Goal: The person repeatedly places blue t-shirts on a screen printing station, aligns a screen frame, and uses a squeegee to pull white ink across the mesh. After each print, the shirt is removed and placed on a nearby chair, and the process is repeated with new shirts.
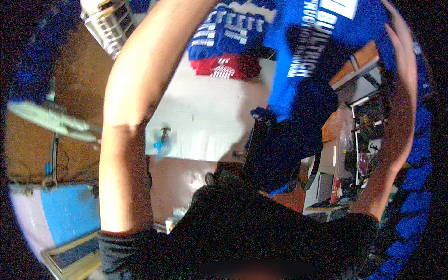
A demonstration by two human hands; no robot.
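We take the white table as our landmark, and the largest thing near it is the bright blue T-shirt with white print, which hangs in the air over the table's right end and spreads toward the upper right of the view. Our right hand is raised at the shirt's right edge, fingers stretched and lightly curved against the cloth; it looks spread rather than clenched, though we cannot tell whether it pinches the fabric behind it. Our left forearm rises across the table's left side and runs out of the top of the view, so the left hand is not visible and we cannot say how it stands. At the far edge of the table lies a pile of folded blue shirts, and just in front of it, also on the table top, a folded red shirt. To the right of the table, below the hanging shirt, stands a cluttered metal shelf unit. To the left of the table, well apart from it, a pale fan blade shows over the brown floor. On the table's near left corner sits a small clear plastic bottle with a blue cap.
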